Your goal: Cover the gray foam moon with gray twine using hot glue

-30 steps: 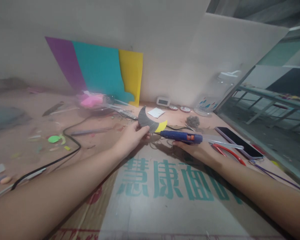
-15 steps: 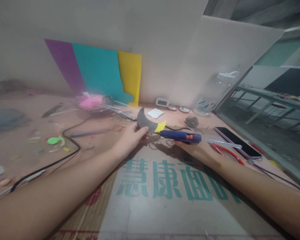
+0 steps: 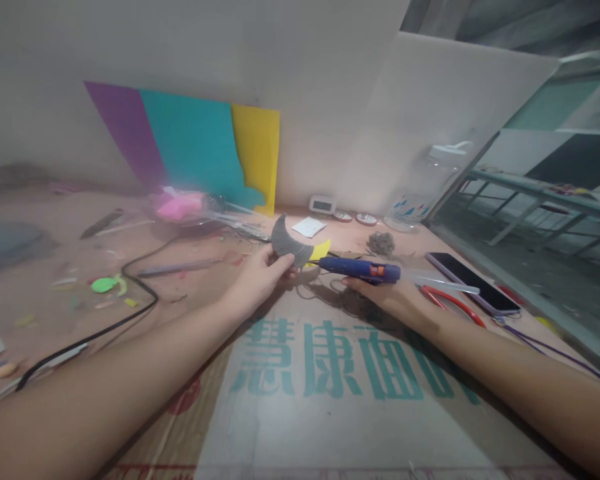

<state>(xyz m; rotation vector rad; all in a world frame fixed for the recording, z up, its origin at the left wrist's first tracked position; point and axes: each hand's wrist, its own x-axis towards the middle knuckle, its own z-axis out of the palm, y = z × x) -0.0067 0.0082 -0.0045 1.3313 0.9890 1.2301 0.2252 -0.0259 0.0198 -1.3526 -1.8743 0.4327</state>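
Observation:
Between the thumb and fingers of my left hand [image 3: 267,270] is a crescent [image 3: 291,245] covered in grey cord, its right end showing bare yellow [image 3: 321,251]. My right hand [image 3: 375,293] grips a blue hot glue gun [image 3: 353,268] with an orange part on its body. A clear glue stick [image 3: 443,283] sticks out of the gun's back end. The nozzle points left and lies at the crescent's lower right edge; whether it touches cannot be made out. Thin grey cord [image 3: 307,291] hangs in loops below the crescent.
Printed cardboard [image 3: 325,433] lies under my arms. Red-handled pliers [image 3: 455,303] and a phone [image 3: 473,281] lie right. A ball of cord [image 3: 381,243], a clear bottle [image 3: 420,187] and a small clock [image 3: 323,204] stand behind. A black cable [image 3: 145,287] crosses the left side.
The whole view has shifted slightly. The crescent has tilted a little in my left hand, and the glue gun's nozzle now sits by its lower edge. Both hands keep their holds.

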